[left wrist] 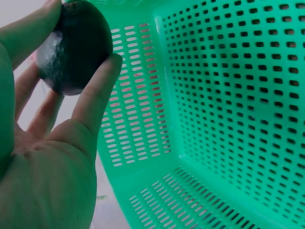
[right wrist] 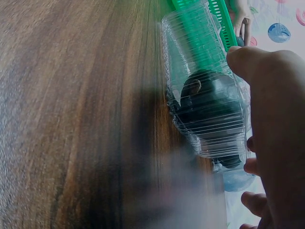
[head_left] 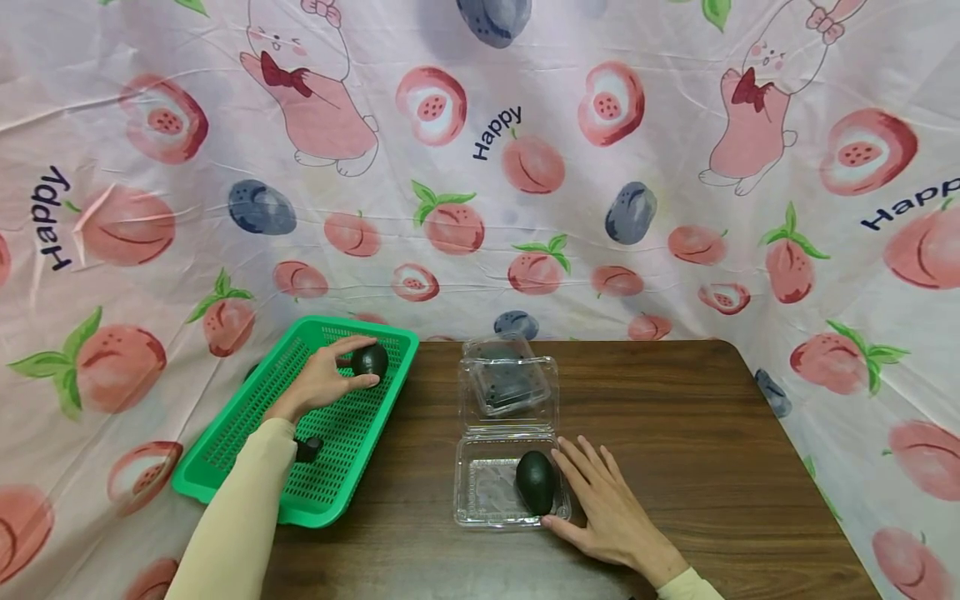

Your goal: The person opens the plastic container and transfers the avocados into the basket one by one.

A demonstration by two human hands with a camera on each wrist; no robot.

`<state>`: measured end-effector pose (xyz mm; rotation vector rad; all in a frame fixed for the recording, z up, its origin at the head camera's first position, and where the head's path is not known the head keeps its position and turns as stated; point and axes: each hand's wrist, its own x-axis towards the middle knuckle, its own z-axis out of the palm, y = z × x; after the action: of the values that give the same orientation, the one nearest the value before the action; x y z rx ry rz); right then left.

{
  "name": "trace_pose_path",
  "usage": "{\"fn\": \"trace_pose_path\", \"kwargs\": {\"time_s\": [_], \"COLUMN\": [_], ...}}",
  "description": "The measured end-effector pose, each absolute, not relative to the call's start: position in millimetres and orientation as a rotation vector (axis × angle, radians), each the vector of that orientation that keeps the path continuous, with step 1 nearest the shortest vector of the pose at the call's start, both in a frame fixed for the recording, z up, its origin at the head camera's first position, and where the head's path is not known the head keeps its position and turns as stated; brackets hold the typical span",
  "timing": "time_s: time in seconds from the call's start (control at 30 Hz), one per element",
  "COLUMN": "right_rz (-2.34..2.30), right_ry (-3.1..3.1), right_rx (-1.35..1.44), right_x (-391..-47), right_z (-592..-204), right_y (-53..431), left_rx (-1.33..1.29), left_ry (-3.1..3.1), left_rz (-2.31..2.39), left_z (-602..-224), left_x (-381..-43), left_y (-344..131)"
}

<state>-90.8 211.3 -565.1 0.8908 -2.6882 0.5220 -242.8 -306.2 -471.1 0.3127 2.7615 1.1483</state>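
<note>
In the head view my left hand (head_left: 322, 379) holds a dark green avocado (head_left: 370, 362) over the far end of the green slotted basket (head_left: 191, 483). The left wrist view shows thumb and fingers gripping the avocado (left wrist: 76, 47) from its sides, beside the basket wall (left wrist: 136, 95). A second avocado (head_left: 536, 483) lies in the right half of an open clear plastic clamshell box (head_left: 480, 492). My right hand (head_left: 607, 504) rests against that box's right edge, fingers spread and fairly straight, thumb at the near corner. The box (right wrist: 190, 28) fills the middle of the right wrist view.
Behind the raised clear lid (head_left: 472, 408) stands another clear container (head_left: 510, 379) with dark contents, partly blurred by the plastic. All this sits on a brown wooden table (head_left: 660, 417). A peach-patterned cloth (head_left: 480, 183) hangs behind and along the sides.
</note>
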Motion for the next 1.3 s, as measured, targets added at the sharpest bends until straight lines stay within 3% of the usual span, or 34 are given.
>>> {"fn": "trace_pose_path", "kwargs": {"time_s": [1.3], "right_rz": [0.514], "right_ry": [-2.73], "right_rx": [0.858], "right_x": [-105], "right_z": [-571], "right_y": [208], "left_rx": [0.127], "left_ry": [2.626], "left_rz": [1.082], "left_z": [-515], "left_x": [-275], "left_y": [-309]}}
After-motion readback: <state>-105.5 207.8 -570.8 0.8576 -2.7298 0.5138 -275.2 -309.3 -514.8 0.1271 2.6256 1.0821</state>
